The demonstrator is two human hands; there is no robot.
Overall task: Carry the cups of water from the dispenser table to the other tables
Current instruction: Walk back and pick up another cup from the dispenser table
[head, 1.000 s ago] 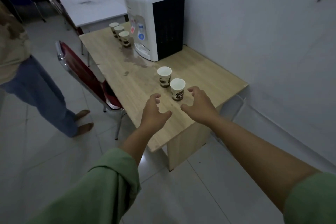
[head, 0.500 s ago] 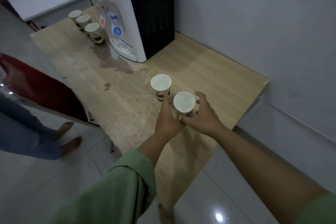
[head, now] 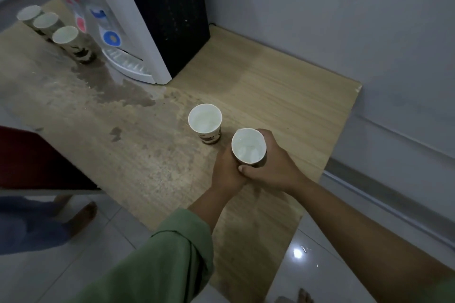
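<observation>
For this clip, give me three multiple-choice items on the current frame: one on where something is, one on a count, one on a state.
1. Where does the free cup nearest the hands stand?
A. On the floor
B. On the wooden table, just beyond the held cup
C. On top of the dispenser

2. How many paper cups are in view?
A. Three
B. Four
C. Five

3. How is the nearest cup held?
A. By both hands together
B. By the left hand only
C. By no hand

Answers:
1 B: the free cup stands on the wooden table, just beyond the held cup.
2 C: those two plus a row of three cups left of the dispenser.
3 A: the left hand and right hand both wrap it.
</observation>
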